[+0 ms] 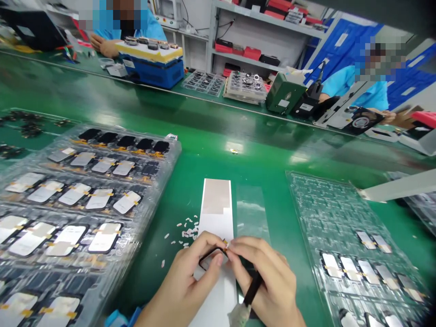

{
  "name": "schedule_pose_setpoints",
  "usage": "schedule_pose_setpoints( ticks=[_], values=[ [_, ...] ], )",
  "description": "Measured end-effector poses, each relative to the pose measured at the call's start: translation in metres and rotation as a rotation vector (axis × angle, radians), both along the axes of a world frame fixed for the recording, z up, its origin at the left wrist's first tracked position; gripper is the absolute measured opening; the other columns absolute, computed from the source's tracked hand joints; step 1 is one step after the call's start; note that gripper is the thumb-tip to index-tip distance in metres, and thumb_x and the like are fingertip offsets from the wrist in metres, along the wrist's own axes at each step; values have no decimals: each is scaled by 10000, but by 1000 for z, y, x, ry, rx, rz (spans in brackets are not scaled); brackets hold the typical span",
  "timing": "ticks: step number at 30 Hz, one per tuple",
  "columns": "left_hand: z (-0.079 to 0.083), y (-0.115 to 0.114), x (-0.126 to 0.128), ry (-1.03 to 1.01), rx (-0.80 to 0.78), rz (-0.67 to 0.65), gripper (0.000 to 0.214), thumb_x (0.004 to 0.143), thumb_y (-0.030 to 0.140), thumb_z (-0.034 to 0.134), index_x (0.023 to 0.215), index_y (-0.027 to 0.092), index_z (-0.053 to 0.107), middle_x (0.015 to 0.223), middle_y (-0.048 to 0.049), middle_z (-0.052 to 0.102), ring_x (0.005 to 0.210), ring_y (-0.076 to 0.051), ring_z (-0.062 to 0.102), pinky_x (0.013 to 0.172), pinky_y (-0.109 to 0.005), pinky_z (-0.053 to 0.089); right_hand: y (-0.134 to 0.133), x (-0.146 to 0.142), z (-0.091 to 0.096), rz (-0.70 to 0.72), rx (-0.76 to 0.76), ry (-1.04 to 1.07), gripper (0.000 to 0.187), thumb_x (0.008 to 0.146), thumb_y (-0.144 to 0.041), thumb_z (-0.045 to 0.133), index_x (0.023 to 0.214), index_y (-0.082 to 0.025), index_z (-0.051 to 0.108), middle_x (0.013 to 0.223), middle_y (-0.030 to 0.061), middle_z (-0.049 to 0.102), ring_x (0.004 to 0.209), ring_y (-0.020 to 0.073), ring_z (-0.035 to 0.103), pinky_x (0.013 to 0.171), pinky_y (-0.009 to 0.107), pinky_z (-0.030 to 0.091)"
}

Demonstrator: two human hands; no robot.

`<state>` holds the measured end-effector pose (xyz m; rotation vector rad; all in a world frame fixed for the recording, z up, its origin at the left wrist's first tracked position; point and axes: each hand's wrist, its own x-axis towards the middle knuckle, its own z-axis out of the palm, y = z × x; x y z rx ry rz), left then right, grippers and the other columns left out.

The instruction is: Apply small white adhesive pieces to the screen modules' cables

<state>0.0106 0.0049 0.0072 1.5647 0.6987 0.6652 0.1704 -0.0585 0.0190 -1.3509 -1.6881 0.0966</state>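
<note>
My left hand pinches a small black-framed screen part by its edge, low in the middle of the view. My right hand is closed too: its fingertips meet the part's top corner at a small yellow tab, and a black tool with a wrapped end lies along its palm. Both hands hover over a white paper strip on the green belt. Small white peeled bits lie scattered left of the strip.
Stacked clear trays of screen parts fill the left. A clear tray on the right holds several parts at its near end. Across the belt sit two people in blue, a blue box, trays and a green device.
</note>
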Motion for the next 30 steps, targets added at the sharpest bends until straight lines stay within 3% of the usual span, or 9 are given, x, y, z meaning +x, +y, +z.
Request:
schedule_pose_setpoints(
  ticks=[6,10,14,17,21,24,27,30],
  values=[
    [-1,-2,0,28,143,24,139,993,166,458,1024,256,560,819,41,619,730,-106,604,684,-170,453,-1,-3,-7,12,43,-197,248,884,6,612,1118,-76,622,1014,123,705,909,172,683,760,270,544],
    [-2,-2,0,58,197,26,140,978,144,486,1000,256,568,848,40,643,748,-104,617,697,-169,445,0,0,-3,-9,-62,-70,174,902,-17,564,1020,-133,616,915,73,677,792,138,649,658,243,510],
    [-5,-6,-3,3,71,59,99,1010,225,455,978,237,548,772,29,617,696,-120,604,650,-199,437,5,11,4,-91,-257,174,82,910,-149,617,846,-200,623,693,-35,552,535,76,469,510,210,394],
    [-5,-10,-3,-90,-76,118,137,1026,332,440,993,234,530,776,19,597,705,-132,591,676,-229,434,9,15,3,-137,-371,201,163,891,-203,651,729,-201,635,570,-67,416,491,76,369,476,214,311],
    [-3,-13,-2,-156,-207,138,217,1014,447,465,968,241,513,759,27,580,698,-123,567,669,-229,416,10,13,-4,-96,-447,305,127,908,-184,580,869,-209,699,740,-18,571,498,59,365,484,209,304],
    [-2,-11,-4,-175,-246,127,212,1012,456,475,977,248,495,769,30,575,692,-113,549,644,-224,400,9,11,-3,-67,-463,504,182,922,-215,556,1035,-231,697,841,4,633,437,31,272,435,205,240],
    [-3,-11,-6,-195,-279,44,211,1012,455,477,994,245,469,805,18,579,693,-114,548,622,-227,393,10,9,2,-35,-581,697,146,897,-304,621,948,-204,715,688,-8,618,413,34,254,414,205,181],
    [-2,-11,-6,-182,-300,-21,218,1012,451,476,979,237,449,798,11,580,731,-129,564,650,-234,410,10,6,4,62,-721,805,196,839,-360,694,764,-180,704,599,-11,559,443,57,325,428,208,209]
  ],
)
